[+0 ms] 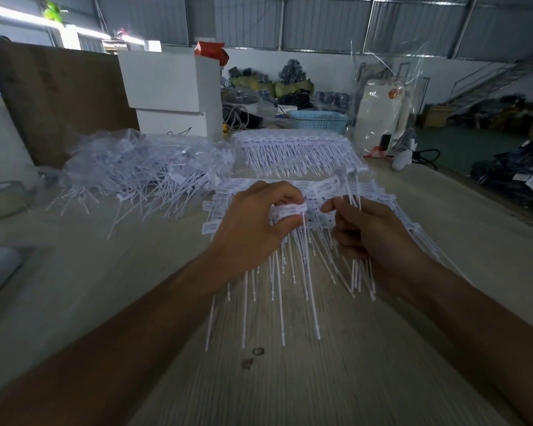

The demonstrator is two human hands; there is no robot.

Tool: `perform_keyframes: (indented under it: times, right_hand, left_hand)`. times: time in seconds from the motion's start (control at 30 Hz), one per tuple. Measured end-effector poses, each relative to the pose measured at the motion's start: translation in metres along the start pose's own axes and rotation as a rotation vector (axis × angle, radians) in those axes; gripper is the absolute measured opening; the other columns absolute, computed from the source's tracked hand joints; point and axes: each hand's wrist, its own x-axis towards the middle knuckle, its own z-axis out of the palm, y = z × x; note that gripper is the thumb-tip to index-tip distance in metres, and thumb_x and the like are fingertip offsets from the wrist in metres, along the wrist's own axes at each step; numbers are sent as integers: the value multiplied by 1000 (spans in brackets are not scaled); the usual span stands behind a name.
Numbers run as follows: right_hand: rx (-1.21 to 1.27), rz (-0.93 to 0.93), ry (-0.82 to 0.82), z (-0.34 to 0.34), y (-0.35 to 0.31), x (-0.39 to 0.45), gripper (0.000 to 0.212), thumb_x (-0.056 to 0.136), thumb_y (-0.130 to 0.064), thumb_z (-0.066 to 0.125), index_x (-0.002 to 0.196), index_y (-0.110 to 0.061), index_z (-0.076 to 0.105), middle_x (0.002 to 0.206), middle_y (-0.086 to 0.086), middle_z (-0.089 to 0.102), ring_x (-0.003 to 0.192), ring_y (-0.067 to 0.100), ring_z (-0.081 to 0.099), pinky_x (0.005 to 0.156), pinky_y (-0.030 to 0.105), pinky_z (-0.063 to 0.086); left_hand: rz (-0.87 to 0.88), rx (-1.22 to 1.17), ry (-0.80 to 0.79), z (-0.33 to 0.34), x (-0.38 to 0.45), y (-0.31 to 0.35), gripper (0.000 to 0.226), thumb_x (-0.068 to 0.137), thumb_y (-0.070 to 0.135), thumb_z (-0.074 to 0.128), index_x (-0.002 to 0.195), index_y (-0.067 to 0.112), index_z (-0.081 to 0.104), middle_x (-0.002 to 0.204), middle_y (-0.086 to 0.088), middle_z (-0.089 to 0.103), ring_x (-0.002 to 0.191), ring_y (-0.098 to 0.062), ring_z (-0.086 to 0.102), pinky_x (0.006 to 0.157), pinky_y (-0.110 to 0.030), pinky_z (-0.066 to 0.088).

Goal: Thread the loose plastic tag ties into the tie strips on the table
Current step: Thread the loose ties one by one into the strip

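My left hand (pixel 253 229) grips the head end of a bunch of white plastic tag ties (pixel 290 210), whose thin tails hang down toward me over the table. My right hand (pixel 372 232) is curled round a few more loose tag ties (pixel 349 192), whose stems stick up past my thumb with tag heads on top. Under both hands lies a flat layer of tie strips (pixel 382 204). A second stack of tie strips (pixel 293 149) sits further back. A tangled heap of loose tag ties (pixel 142 170) lies to the left.
The wooden table (pixel 320 364) runs toward me, with two small dark spots near its middle. At the back stand white boxes (pixel 170 87), a brown cardboard sheet (pixel 56 96), a blue basket (pixel 319 119) and a clear plastic bag (pixel 385 112). The table's right edge drops to the floor.
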Motion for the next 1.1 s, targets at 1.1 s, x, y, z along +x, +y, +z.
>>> perform_keyframes:
  times: [1.1]
  right_hand:
    - [-203,-31,-69,2,1,-2,39,97,-38,59,92,0,69,51,-6,34,41,7,29,40,21,26]
  left_hand:
    - [105,192,-97,-1,-3,-9,20,96,27,64,112,16,69,101,-1,71,90,-20,64,75,-44,54]
